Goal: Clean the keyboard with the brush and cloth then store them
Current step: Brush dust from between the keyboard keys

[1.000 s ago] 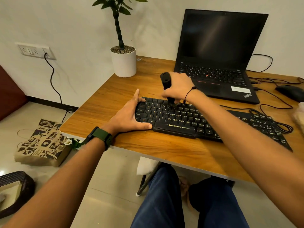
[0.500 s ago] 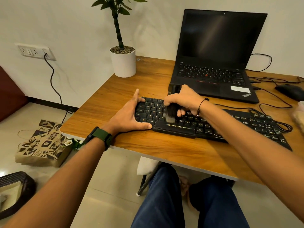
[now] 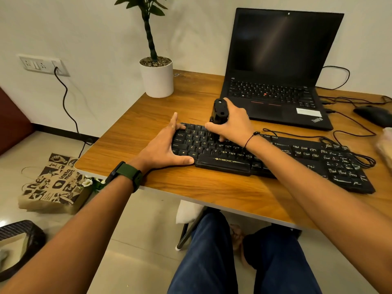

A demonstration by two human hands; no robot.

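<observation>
The right hand (image 3: 230,124) is gripping the black brush (image 3: 219,111), fingers curled round its handle, which is standing nearly upright above the top-left keys; the bristle end is hidden under the hand, so whether it is touching the keys cannot be told. The left hand (image 3: 167,148) is lying flat with fingers straight, thumb pressing along the front edge of the keyboard (image 3: 275,160) and the fingers bracing its left end, holding nothing but pinning the board to the table (image 3: 148,122).

Judging from this, the brushing step is going on at the left end and most of the board to the right is probably waiting its turn. To do it well, the brush is best kept upright so the bristles are reaching down between the keys, working in short strokes along each row and sweeping the dust one way, towards an edge. The left hand should be pressing firmly enough that the board is not sliding towards the laptop (image 3: 275,81) behind it. The loose cable (image 3: 350,145) near the far end is worth avoiding. No cloth is clearly showing, so wiping and storing seem yet to come
</observation>
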